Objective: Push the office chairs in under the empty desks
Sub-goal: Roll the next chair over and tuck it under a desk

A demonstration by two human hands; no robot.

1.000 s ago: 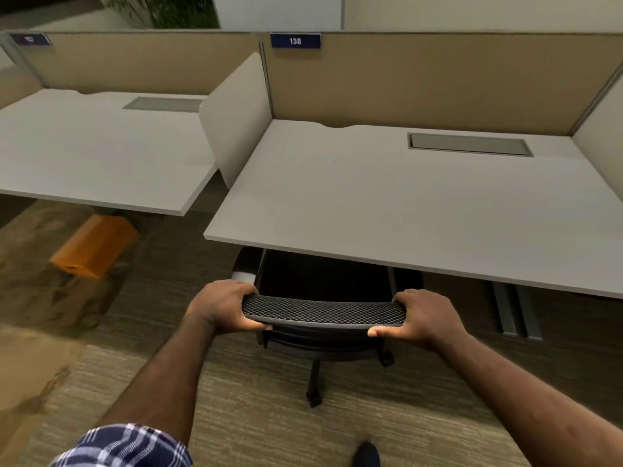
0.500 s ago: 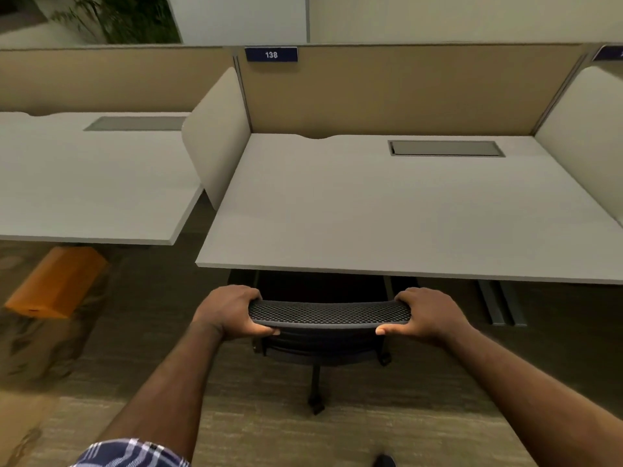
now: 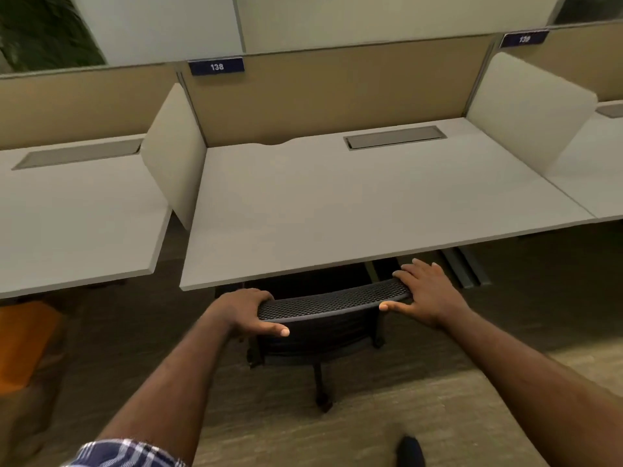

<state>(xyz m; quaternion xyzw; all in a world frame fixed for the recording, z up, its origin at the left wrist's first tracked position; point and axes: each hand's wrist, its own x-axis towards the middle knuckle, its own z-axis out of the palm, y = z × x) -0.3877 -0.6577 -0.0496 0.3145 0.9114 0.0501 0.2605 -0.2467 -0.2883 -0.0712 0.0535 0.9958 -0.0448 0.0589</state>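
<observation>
A grey-brown carpeted floor [image 3: 337, 433] fills the lower frame, bearing three pale desks in a row: one at left [image 3: 67, 214], desk 138 [image 3: 337, 203] at centre, a third [image 3: 600, 176] at the right edge. A black office chair [image 3: 323, 335] stands on the carpet, its seat tucked beneath the centre desk. An orange object [image 3: 23, 345], blurred, sits on the floor at far left.

There were three white desks: a left one [image 3: 77, 214], a middle one [image 3: 354, 203] and a right one [image 3: 593, 170]. One black office chair [image 3: 333, 303] showed. Two side dividers [image 3: 175, 153] [image 3: 529, 112], two blue number plates [image 3: 216, 66] [image 3: 524, 38] and three grey cable hatches [image 3: 394, 137] [image 3: 77, 156] [image 3: 612, 110] showed. Two hands, the left [image 3: 244, 310] and the right [image 3: 423, 291], and one orange box [image 3: 23, 345] were there.
</observation>
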